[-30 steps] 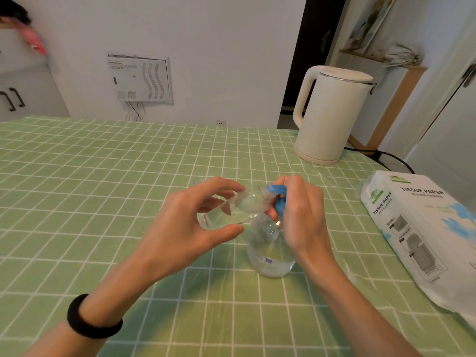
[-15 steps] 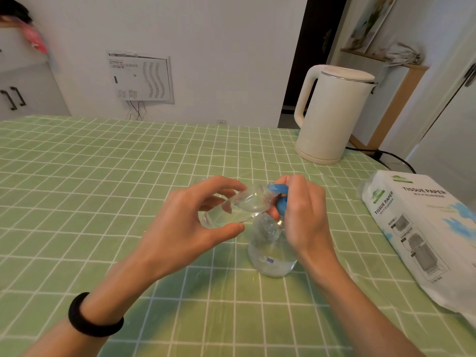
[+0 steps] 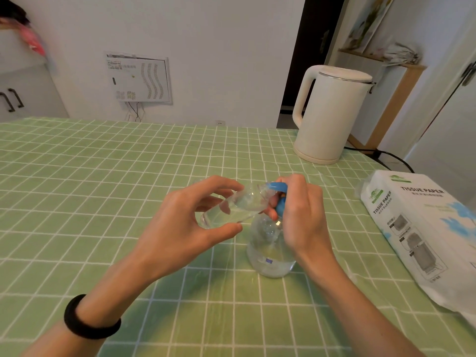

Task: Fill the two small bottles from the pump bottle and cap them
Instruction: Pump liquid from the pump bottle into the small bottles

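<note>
A clear pump bottle [image 3: 270, 253] with a blue pump head [image 3: 279, 188] stands on the green checked tablecloth [image 3: 103, 189]. My right hand [image 3: 301, 217] rests on top of the pump head, fingers curled over it. My left hand [image 3: 180, 222] grips a small clear bottle [image 3: 231, 206], tilted on its side, with its mouth held against the blue nozzle. Clear liquid lies in the small bottle and in the lower part of the pump bottle. The second small bottle and any caps are hidden behind my hands or out of sight.
A cream electric kettle [image 3: 332, 112] stands at the back right, its black cord [image 3: 386, 155] trailing off the table. A white tissue paper pack [image 3: 422, 228] lies along the right edge. A black band [image 3: 90, 320] circles my left wrist.
Both hands and the two bottles stay in nearly the same place; only slight shifts of the view.
</note>
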A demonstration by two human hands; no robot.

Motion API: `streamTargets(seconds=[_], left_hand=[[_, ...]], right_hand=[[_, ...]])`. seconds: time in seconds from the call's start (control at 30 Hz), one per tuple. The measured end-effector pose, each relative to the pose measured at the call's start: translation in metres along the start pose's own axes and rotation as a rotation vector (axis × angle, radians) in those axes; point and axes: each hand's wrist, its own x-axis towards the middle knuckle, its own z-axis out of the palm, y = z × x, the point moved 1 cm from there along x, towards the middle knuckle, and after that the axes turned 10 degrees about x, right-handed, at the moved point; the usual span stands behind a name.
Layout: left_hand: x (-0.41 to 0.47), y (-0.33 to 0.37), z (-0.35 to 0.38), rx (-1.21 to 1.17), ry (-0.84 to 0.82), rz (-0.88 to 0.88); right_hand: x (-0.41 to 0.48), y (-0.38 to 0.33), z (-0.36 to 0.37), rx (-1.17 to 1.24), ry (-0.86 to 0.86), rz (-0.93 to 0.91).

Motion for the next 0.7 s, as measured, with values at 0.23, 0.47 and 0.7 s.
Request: streamTargets(seconds=[0.23, 0.47, 0.7], left_hand=[[0.0000, 0.0010, 0.0009, 0.006, -0.001, 0.002], [0.0003, 0.0004, 0.0003, -0.004, 0.006, 0.003], [0.0009, 0.0012, -0.0012, 0.003, 0.010, 0.007]], right_hand=[[-0.0021, 0.0006, -0.0015, 0.009, -0.013, -0.009], [-0.0028, 0.0045, -0.0054, 0.031, -0.039, 0.041], [-0.0063, 0.0058, -0.0065, 0.087, -0.046, 0.084]])
